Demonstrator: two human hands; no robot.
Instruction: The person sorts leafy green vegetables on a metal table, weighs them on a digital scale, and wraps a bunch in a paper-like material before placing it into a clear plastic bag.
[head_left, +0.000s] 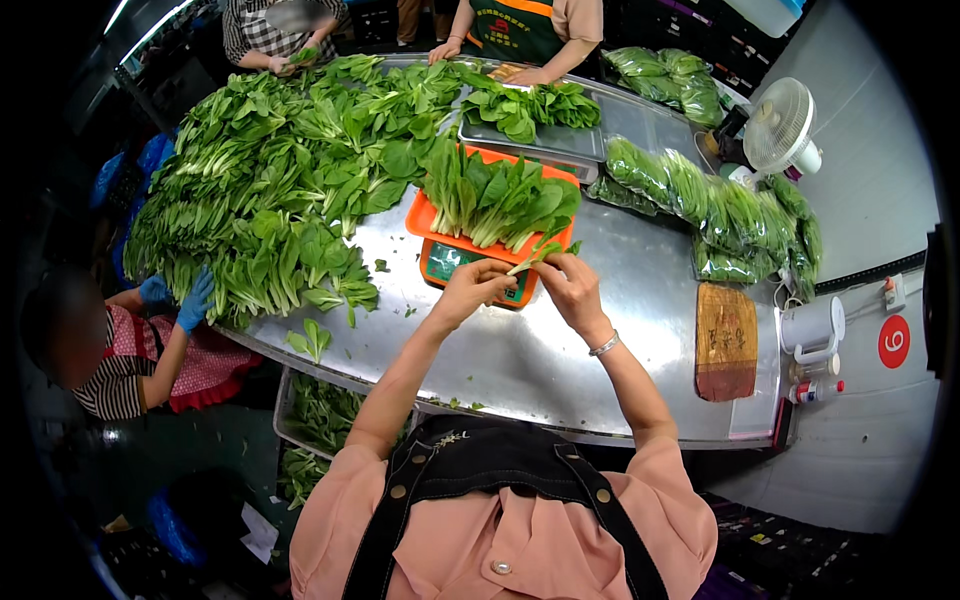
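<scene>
Between my two hands is a small leafy green sprig (534, 259) with a pale stem. My left hand (478, 291) pinches the stem end, and my right hand (573, 288) holds it by the leafy side. Just beyond my fingers, an orange tray (421, 217) carries a row of leafy greens (499, 196), stems pointing towards me. The tray sits on an orange digital scale (442, 262), whose display is partly covered by my left hand. A large heap of the same greens (255, 172) covers the left of the metal table (637, 247).
Bagged greens (712, 191), a fan (780, 124), a wooden board (726, 341) and a white jug (812, 326) line the right side. A second scale (544, 139) bears greens. Co-workers stand at the far side; blue-gloved hands (196, 300) touch the heap. A crate (283, 409) sits below.
</scene>
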